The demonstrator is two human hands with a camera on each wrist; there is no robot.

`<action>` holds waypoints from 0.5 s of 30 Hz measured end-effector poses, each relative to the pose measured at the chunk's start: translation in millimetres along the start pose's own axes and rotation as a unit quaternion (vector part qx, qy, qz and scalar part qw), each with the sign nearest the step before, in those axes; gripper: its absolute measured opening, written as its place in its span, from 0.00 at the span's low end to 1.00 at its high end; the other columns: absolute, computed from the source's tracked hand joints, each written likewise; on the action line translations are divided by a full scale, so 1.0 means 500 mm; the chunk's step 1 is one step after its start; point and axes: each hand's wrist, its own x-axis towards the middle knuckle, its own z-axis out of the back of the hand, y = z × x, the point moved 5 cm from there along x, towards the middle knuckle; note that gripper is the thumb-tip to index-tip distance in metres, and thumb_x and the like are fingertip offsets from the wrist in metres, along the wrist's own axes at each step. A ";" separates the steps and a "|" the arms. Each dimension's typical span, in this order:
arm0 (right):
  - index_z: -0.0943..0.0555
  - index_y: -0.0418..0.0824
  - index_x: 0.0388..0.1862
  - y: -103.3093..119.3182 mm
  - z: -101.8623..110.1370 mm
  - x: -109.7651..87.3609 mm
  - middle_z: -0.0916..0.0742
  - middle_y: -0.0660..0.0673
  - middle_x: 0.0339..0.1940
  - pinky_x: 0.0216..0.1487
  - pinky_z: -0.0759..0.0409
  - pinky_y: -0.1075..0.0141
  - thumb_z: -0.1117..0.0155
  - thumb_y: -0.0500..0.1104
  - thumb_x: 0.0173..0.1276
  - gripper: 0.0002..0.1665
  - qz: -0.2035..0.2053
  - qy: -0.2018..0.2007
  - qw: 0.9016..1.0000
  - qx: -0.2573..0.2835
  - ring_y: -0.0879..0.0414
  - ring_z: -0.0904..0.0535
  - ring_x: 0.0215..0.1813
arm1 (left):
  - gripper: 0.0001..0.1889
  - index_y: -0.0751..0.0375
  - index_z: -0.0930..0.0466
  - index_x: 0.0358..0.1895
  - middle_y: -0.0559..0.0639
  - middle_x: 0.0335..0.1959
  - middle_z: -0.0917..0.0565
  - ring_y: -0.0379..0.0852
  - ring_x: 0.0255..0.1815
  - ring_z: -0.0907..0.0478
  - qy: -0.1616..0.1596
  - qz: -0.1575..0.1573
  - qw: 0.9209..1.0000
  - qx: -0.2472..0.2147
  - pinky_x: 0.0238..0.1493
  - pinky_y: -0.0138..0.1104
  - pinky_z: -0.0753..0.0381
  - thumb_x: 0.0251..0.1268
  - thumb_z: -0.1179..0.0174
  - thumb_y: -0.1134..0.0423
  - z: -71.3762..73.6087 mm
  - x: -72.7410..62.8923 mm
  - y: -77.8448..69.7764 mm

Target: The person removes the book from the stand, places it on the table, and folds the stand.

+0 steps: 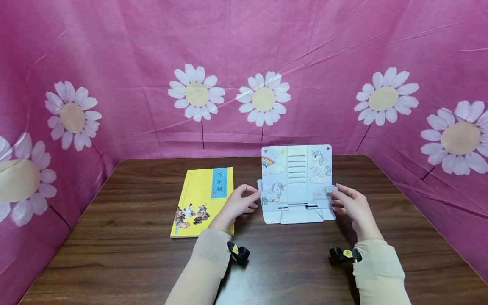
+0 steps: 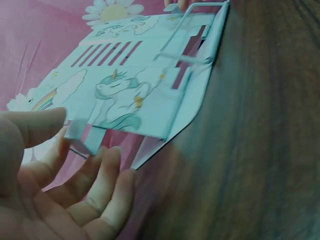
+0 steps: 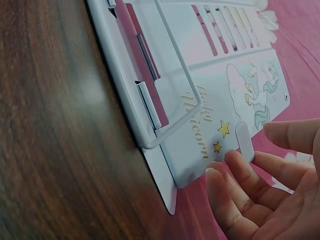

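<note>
A white metal book stand (image 1: 296, 178) with unicorn drawings and slots stands tilted back on the table, its wire page rest (image 1: 302, 217) folded out at the front. At its left edge my left hand (image 1: 241, 203) has thumb and fingers around a small side clip (image 2: 86, 137), which sticks outward from the panel. On the opposite edge my right hand (image 1: 352, 207) pinches the other clip (image 3: 244, 142), which lies over the front of the panel near the gold lettering. Both hands have bent fingers, with some fingertips behind the stand.
A yellow book (image 1: 203, 203) with a blue title label lies flat left of the stand, partly behind my left hand. The brown wooden table (image 1: 129, 237) ends at a pink cloth (image 1: 228, 38) with daisies at the back and sides. Each wrist carries a small black camera.
</note>
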 end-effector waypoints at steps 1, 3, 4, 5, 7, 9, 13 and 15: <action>0.44 0.35 0.78 0.000 -0.001 0.000 0.27 0.31 0.68 0.47 0.16 0.69 0.47 0.57 0.75 0.42 0.001 0.002 1.000 -0.002 0.68 0.20 0.41 | 0.16 0.58 0.23 0.51 0.56 0.52 0.19 0.47 0.39 0.15 0.006 0.000 1.000 0.009 0.46 0.39 0.14 0.70 0.39 0.51 0.002 -0.001 -0.002; 0.44 0.35 0.79 0.000 -0.003 0.000 0.30 0.29 0.70 0.47 0.16 0.69 0.47 0.57 0.76 0.42 0.004 0.007 1.000 -0.006 0.69 0.20 0.41 | 0.16 0.58 0.23 0.49 0.56 0.51 0.19 0.46 0.38 0.16 0.018 0.001 0.999 0.026 0.46 0.39 0.14 0.70 0.39 0.51 0.006 -0.004 -0.005; 0.45 0.35 0.79 0.000 -0.004 0.001 0.30 0.29 0.71 0.47 0.16 0.69 0.48 0.57 0.76 0.42 0.006 0.008 1.000 -0.007 0.70 0.20 0.41 | 0.15 0.59 0.23 0.49 0.56 0.50 0.19 0.46 0.38 0.16 0.025 -0.001 0.999 0.034 0.46 0.39 0.14 0.70 0.39 0.51 0.007 -0.006 -0.007; 0.45 0.35 0.79 -0.001 -0.005 0.001 0.30 0.29 0.71 0.47 0.16 0.69 0.48 0.57 0.76 0.42 0.008 0.011 1.000 -0.008 0.70 0.20 0.41 | 0.15 0.59 0.23 0.48 0.56 0.50 0.18 0.46 0.38 0.16 0.030 -0.002 0.999 0.041 0.46 0.39 0.14 0.70 0.39 0.51 0.009 -0.008 -0.009; 0.45 0.35 0.79 0.000 -0.006 0.001 0.31 0.29 0.71 0.46 0.16 0.70 0.48 0.56 0.76 0.42 0.010 0.015 1.000 -0.008 0.70 0.20 0.41 | 0.15 0.60 0.22 0.47 0.57 0.50 0.18 0.46 0.38 0.16 0.042 -0.003 0.998 0.046 0.45 0.40 0.14 0.69 0.38 0.52 0.012 -0.012 -0.012; 0.46 0.36 0.79 0.000 -0.008 0.001 0.32 0.28 0.72 0.46 0.16 0.70 0.49 0.56 0.77 0.42 0.011 0.020 1.000 -0.010 0.71 0.21 0.42 | 0.15 0.61 0.22 0.46 0.57 0.50 0.18 0.46 0.37 0.16 0.050 -0.004 0.997 0.050 0.45 0.40 0.14 0.69 0.38 0.52 0.014 -0.015 -0.014; 0.48 0.38 0.80 -0.001 -0.009 0.001 0.34 0.29 0.75 0.46 0.17 0.71 0.50 0.58 0.77 0.43 0.007 0.029 0.999 -0.015 0.72 0.22 0.42 | 0.14 0.63 0.21 0.44 0.57 0.47 0.17 0.45 0.35 0.16 0.064 -0.004 0.996 0.055 0.43 0.39 0.14 0.68 0.37 0.54 0.017 -0.018 -0.015; 0.48 0.39 0.80 -0.002 -0.010 0.001 0.35 0.29 0.75 0.46 0.17 0.72 0.50 0.58 0.77 0.43 0.006 0.032 0.999 -0.017 0.73 0.22 0.42 | 0.14 0.63 0.21 0.43 0.56 0.46 0.17 0.44 0.34 0.16 0.069 -0.004 0.996 0.057 0.43 0.39 0.13 0.69 0.37 0.54 0.018 -0.019 -0.016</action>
